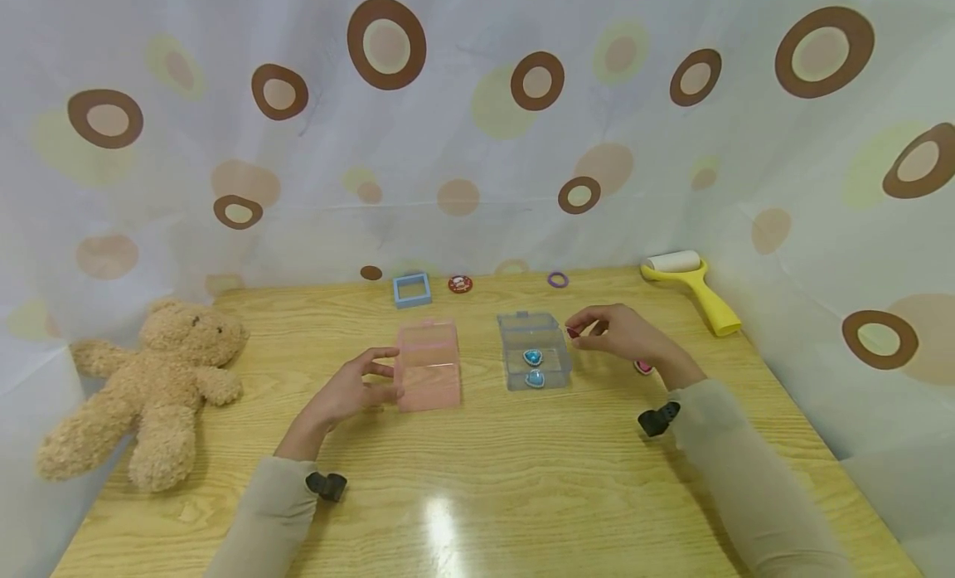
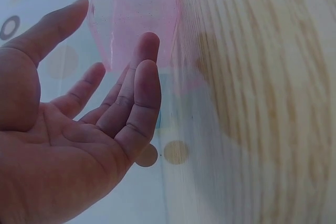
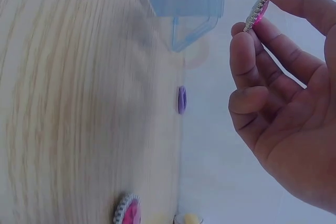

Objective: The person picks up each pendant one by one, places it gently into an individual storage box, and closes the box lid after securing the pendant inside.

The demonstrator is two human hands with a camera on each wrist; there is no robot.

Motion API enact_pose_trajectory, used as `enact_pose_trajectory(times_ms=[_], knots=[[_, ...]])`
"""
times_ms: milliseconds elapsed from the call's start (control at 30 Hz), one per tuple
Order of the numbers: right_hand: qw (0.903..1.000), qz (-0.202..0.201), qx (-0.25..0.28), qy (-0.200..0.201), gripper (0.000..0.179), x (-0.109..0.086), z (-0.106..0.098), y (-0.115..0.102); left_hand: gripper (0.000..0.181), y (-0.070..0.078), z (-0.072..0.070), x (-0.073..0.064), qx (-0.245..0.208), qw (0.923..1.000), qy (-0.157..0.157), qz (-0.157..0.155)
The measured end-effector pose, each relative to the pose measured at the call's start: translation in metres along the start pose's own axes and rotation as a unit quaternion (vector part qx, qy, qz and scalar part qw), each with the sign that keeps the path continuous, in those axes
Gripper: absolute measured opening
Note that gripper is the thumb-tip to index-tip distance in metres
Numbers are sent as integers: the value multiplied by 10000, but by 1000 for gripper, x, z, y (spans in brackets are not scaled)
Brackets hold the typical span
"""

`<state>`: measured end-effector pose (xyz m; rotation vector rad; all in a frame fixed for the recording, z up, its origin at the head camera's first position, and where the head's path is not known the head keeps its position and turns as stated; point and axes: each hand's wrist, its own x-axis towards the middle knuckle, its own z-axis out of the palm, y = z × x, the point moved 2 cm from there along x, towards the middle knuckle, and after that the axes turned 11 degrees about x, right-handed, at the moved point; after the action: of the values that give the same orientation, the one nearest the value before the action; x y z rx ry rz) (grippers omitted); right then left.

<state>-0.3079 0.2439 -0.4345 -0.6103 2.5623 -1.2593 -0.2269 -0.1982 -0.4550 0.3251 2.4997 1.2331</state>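
Pink gem point(image 3: 257, 11), edge-on in a beaded silver rim, is raised just beside the right edge of the blue box point(image 1: 525, 337). My right grip point(image 1: 622, 333) pinches it narrowly between thumb and fingertips. I judge it light, stiff and hard; its smooth face could slip, so I'd take it by the beaded rim, opposite edges, with mild pressure.

Two blue gems point(image 1: 533, 357) lie in the blue box, one nearer me. The box looks like thin clear plastic, likely light enough to slide if bumped.

A second pink gem point(image 3: 130, 213) rests on the worktop point(image 1: 485, 462) near my right wrist. My left grip point(image 1: 346, 395) holds nothing, fingers loosely spread at the left side of the pink box point(image 1: 429, 387); I cannot tell whether they touch. A teddy bear point(image 1: 164, 387) sits far left.
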Motion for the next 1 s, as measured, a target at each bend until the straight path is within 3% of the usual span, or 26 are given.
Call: enact_pose_trajectory(times_ms=[600,1000], knots=[[9994,-325,-34,-147,31,18,22,-27,70,-2,1,1,-40,10000,-29,-25],[9984,-378,258,-318,36,27,41,-46,69,-1,1,1,-20,10000,12,-61]])
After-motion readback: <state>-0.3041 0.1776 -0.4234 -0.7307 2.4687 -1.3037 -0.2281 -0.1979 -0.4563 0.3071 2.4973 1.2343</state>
